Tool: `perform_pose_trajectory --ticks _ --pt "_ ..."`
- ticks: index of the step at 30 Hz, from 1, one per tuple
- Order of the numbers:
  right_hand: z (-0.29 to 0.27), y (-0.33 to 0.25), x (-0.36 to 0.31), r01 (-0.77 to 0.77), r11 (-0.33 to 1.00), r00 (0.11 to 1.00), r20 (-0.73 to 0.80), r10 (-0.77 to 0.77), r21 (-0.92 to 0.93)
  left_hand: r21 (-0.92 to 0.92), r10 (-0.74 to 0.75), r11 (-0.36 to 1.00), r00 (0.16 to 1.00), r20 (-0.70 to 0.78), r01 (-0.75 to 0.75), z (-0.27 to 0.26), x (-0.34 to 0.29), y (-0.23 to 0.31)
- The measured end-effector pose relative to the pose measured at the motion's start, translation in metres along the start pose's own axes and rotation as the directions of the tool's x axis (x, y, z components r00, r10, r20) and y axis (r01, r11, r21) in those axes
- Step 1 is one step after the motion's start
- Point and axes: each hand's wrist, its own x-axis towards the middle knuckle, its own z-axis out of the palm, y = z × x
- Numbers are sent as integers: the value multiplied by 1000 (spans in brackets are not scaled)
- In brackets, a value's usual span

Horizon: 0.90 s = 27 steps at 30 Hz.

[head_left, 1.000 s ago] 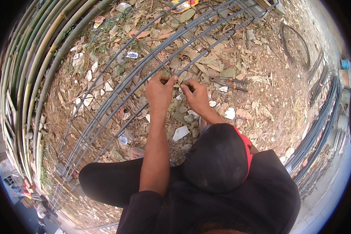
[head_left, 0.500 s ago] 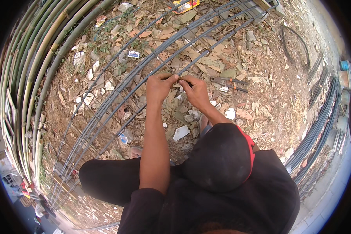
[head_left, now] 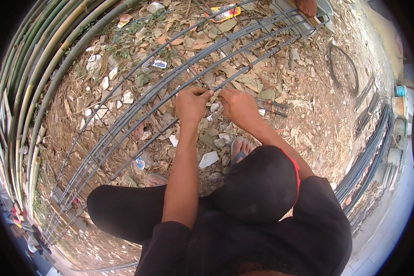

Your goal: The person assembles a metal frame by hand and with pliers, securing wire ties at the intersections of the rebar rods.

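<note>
A long cage of steel bars (head_left: 170,67) runs diagonally in front of me, with thin ties across its rods. At its near rod, my left hand (head_left: 191,105) is closed, thumb and forefinger pinched together by the bar. My right hand (head_left: 240,107) is just to the right, its fingers curled closed near the same rod. Whatever the fingertips hold is too small to make out. A tool with two orange-banded handles (head_left: 274,108) lies on the ground beyond my right wrist, its head hidden behind that hand.
Another person's hand (head_left: 307,7) is at the cage's far end, by a wooden piece (head_left: 325,27). Bamboo poles (head_left: 45,69) line the left. Bundled steel rods (head_left: 370,152) and a wire loop (head_left: 344,69) lie right. Dry leaves and white fragments (head_left: 209,159) cover the ground.
My right hand has moved a little right, away from my left, and turned its back upward. It now covers the tool's head. Another person's hand has come into view at the far end.
</note>
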Motion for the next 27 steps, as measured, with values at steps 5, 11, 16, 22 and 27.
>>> perform_pose_trajectory --ticks 5,11,16,22,27 --pt "-29 4 45 284 932 952 182 -245 -226 132 5 991 1000 -8 -4 1 -3 4" --pt "-44 11 92 311 947 882 393 -258 -76 100 47 994 997 68 -54 -9 -2 5" --pt "-37 11 102 389 905 855 433 -285 -173 38 197 980 980 -14 -196 4 -11 -1" --pt "-24 -11 71 422 794 906 167 -389 -439 79 166 984 979 -120 -157 10 -18 -5" --pt "2 13 47 300 938 954 48 -296 -173 165 144 979 981 -127 -123 15 -17 -1"
